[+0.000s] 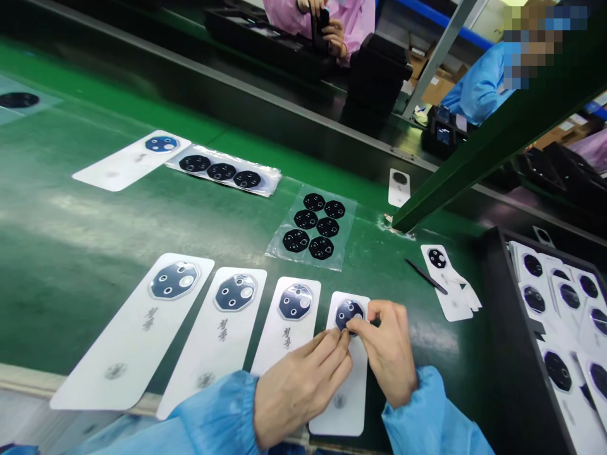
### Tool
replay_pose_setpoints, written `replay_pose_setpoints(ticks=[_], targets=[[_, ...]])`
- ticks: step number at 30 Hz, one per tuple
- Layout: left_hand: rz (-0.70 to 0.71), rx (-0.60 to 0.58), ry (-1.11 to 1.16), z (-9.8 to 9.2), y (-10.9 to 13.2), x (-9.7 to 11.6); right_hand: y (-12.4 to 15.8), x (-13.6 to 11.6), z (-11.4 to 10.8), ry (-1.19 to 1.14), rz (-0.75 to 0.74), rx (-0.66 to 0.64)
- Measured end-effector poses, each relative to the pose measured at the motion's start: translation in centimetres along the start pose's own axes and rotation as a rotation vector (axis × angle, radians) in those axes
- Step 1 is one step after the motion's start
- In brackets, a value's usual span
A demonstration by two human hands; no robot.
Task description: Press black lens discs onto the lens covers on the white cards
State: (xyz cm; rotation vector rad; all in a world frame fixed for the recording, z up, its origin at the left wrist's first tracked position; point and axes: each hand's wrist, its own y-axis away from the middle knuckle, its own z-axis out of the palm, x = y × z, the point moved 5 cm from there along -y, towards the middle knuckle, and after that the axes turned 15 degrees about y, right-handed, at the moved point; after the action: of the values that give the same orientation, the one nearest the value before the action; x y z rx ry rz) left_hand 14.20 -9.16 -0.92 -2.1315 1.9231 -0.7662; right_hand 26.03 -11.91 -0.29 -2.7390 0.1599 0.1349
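Observation:
Four white phone back covers lie in a row at the front, each with a dark blue octagonal camera sticker; they include the leftmost cover (128, 335), a second cover (213, 354) and a third cover (270, 354). Both hands are at the rightmost cover (348, 404). My left hand (306, 382) has its fingers pressed together at the lower edge of that cover's camera sticker (348, 311); whether anything is between them is hidden. My right hand (389, 347) pinches with thumb and forefinger at the sticker's right edge.
Behind lie a clear sheet (346, 243) with several black octagonal stickers, a sticker stack (270, 183) and another cover (111, 170). Black tweezers (425, 276) rest on a cover (455, 303) at right. A black tray (516, 354) holds several covers. A green post (474, 151) rises behind; co-workers sit beyond.

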Motion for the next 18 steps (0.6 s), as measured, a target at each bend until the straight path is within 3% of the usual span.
replay_pose_setpoints(ticks=[18], targets=[[-0.011, 0.020, 0.006, 0.02, 0.05, -0.10, -0.24, 0.06, 0.03, -0.001, 0.000, -0.009]])
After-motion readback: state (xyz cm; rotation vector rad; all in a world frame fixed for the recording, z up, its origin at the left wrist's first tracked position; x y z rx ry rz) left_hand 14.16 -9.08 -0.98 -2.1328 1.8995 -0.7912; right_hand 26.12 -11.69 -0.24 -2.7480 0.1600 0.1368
